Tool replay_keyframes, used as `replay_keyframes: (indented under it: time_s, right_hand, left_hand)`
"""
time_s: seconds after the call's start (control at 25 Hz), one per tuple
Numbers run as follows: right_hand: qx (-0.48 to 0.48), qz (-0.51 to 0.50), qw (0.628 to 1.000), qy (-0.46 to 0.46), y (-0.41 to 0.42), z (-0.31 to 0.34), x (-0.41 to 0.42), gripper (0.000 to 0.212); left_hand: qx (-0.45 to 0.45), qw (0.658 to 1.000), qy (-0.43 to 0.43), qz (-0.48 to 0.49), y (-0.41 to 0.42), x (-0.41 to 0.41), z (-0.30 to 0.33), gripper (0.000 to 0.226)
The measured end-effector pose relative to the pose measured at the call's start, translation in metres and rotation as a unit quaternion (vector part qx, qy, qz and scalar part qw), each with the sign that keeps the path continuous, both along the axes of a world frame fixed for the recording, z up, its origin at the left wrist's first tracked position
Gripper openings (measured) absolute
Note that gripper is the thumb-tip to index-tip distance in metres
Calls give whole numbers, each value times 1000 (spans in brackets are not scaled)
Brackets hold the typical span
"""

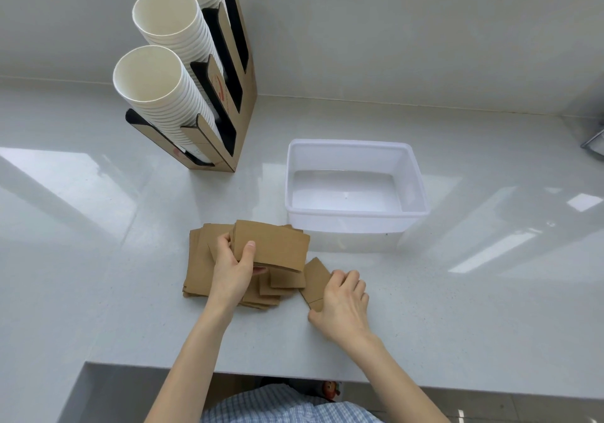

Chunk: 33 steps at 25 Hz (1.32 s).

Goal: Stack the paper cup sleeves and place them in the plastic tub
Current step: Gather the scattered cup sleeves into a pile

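While the tub (356, 208) stands empty, a stack (271, 246) is clamped in the left hand (233, 267); a loose sleeve (315, 280) is pinched by the right hand (343, 305), judged next for stacking.

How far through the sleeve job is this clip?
Early. Done: nothing banked, the tub is empty. In hand: the left hand holds a small stack of sleeves above the pile; the right hand is on a loose sleeve on the counter. Left: gather the scattered sleeves, then put the stack in the tub.
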State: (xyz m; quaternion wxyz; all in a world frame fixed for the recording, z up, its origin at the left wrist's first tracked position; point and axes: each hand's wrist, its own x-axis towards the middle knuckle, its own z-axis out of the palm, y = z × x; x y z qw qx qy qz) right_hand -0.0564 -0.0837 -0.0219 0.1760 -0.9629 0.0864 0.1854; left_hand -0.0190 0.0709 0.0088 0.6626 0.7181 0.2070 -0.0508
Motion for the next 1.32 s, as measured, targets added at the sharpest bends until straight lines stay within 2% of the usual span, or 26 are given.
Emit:
replay_keyframes:
  time_s: [0.32,0.56,0.84,0.96,1.08,1.2,1.32]
  right_hand:
    - [6,-97,995,-22,-48,11,14,54]
    - [47,-31,998,17,-52,9,15,51]
    - [-12,-74,994,-76,-61,13,16,53]
    - [60,-100,987,-110,-63,21,19,62]
    - [161,-40,979,-115,-59,31,18,66]
    - [190,38,976,-96,-51,35,17,65]
    - [203,64,973,-92,-42,34,17,65]
  left_hand:
    - [25,1000,-3,-12,-7,-2,7,34]
    - [6,1000,2,-23,-8,1,5,34]
    - [-13,999,-6,-41,-11,2,0,24]
    - [-7,999,4,-54,-13,3,-3,22]
    - [-2,998,13,-68,-16,3,-3,27]
    - [-21,996,15,-88,-24,1,-2,28]
    - [-57,992,15,-109,-34,-1,0,29]
